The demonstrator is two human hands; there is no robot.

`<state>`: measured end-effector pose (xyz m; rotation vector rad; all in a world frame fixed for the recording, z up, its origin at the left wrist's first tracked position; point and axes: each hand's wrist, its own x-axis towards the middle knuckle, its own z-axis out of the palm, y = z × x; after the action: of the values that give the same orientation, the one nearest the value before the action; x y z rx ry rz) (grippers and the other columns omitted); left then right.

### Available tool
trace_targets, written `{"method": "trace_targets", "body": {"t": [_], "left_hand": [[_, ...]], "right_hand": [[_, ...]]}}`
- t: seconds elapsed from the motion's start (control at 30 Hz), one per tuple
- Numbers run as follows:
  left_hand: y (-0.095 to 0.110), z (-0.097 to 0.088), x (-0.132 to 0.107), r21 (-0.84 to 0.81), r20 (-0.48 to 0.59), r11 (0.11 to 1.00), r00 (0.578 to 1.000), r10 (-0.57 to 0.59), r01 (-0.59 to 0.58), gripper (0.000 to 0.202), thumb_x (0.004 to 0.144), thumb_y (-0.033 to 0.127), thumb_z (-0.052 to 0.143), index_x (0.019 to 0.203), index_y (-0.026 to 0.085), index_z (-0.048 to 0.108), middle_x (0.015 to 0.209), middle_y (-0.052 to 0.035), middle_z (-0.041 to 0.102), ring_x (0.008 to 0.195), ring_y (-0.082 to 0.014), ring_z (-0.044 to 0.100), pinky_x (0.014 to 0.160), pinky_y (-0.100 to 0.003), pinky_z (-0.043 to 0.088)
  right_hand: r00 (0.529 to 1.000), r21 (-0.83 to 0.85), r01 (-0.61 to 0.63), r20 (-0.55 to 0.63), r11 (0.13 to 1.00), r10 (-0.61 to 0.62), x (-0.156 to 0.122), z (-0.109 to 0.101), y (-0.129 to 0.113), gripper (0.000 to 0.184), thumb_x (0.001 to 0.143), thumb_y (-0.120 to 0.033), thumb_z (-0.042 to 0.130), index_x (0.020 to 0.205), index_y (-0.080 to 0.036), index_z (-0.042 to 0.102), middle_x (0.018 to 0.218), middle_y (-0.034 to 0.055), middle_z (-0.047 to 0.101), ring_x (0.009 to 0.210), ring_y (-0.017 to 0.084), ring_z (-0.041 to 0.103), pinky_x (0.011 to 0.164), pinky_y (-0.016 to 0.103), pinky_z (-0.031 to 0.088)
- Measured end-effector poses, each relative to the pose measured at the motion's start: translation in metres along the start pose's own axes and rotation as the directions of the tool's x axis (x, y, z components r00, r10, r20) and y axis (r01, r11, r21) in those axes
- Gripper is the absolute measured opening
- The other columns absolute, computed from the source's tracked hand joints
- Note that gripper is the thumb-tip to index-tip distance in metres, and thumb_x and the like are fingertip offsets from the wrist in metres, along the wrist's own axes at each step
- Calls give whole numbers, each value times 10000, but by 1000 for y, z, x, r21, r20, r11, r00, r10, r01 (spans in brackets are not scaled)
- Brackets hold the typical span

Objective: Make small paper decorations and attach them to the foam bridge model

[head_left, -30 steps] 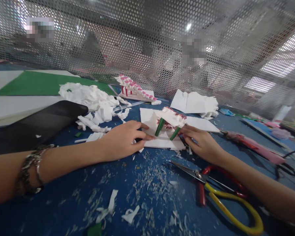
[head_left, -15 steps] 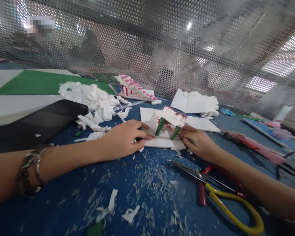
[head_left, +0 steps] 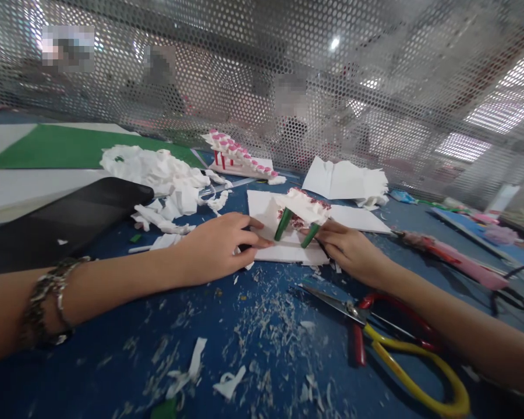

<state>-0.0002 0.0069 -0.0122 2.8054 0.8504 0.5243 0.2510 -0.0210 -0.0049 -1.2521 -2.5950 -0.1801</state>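
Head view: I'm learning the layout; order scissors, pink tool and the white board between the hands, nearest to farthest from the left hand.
1. White board: at the left hand's fingertips.
2. Scissors: right of that hand, toward the camera.
3. Pink tool: farther right, beyond the right hand.

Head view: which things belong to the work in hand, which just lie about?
In hand, apparently:
white board, with the left hand on it
green-legged model over it, right hand close beside

Lying about:
scissors
crumpled white paper
pink-dotted model
green sheet

Bare forearms point(head_left: 126, 279), dark chunky bracelet point(head_left: 37, 308), thin silvery band point(head_left: 61, 299)
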Motion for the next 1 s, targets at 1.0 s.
{"method": "trace_targets", "body": {"t": [1.0], "left_hand": [[-1, 1, -1, 3, -2, 1000, 1000, -17, 17, 301, 796, 247, 377, 991, 257, 605, 1081, -45, 542, 1008, -195, 480, 848, -334, 387]], "right_hand": [[1000, -23, -6, 7, 1000, 6, 2, 0, -1, 364, 784, -92, 256, 901, -140, 597, 915, 85, 598, 900, 157, 552, 811, 310, 429]]}}
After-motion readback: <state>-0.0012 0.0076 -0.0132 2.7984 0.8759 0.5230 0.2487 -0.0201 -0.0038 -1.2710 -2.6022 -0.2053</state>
